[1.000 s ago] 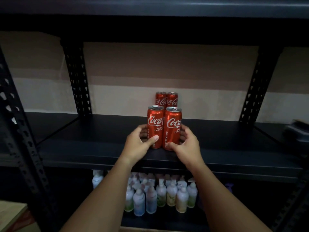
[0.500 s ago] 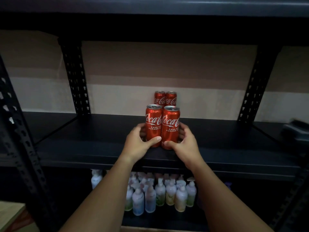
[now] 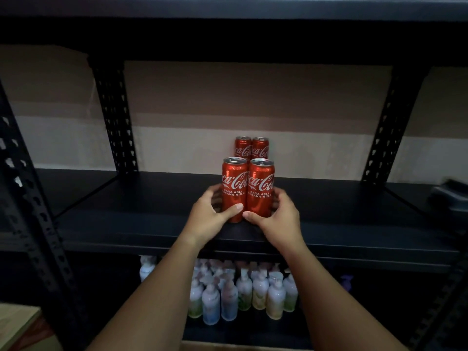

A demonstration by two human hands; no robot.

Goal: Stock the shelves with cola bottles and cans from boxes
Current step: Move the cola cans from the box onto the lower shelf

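My left hand point(image 3: 207, 217) grips the left front can point(image 3: 234, 188) and my right hand point(image 3: 278, 216) the right front can point(image 3: 260, 188), both near the shelf's point(image 3: 126, 224) front edge, with bare shelf at 3 and 9 o'clock. Both read "Coca-Cola, RASA ASLI, KURANG GULA"; two rear cans point(image 3: 251, 147) stand at 12 o'clock.

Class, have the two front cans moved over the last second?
Yes. The front cans turned, labels sliding leftward; against the back cans their spot barely changes.
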